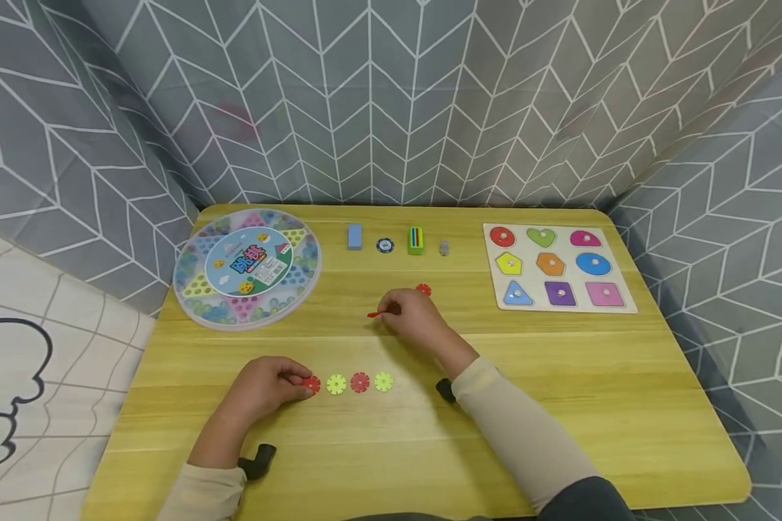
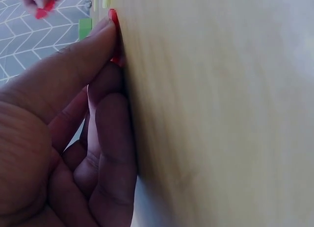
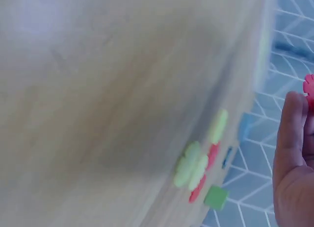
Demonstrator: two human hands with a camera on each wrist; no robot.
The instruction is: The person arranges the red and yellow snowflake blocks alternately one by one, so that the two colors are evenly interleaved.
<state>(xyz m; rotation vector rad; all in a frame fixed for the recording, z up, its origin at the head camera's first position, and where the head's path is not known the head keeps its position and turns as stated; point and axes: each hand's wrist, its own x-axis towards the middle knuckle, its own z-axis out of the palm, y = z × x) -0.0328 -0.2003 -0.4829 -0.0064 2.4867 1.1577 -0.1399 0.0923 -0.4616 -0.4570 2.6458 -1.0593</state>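
Observation:
My left hand [image 1: 268, 388] pinches a red snowflake disc [image 1: 312, 384] at the left end of a row on the table; in the left wrist view the disc [image 2: 114, 16] shows beyond the thumb. To its right in that row lie a yellow-green disc [image 1: 336, 384], a red disc [image 1: 360, 382] and another yellow-green disc [image 1: 384, 381]. Farther back, my right hand [image 1: 412, 315] holds a red snowflake disc [image 1: 373, 315] between thumb and fingers, just above the table. Behind that hand lies one more red disc [image 1: 423, 289].
A round Chinese checkers box [image 1: 306, 278] stands at the back left. Along the back are a blue block [image 1: 355, 236], a poker chip [image 1: 385, 245], a green box [image 1: 415, 240] and a small grey object [image 1: 444, 248]. A shape puzzle board [image 1: 528, 284] lies at the right.

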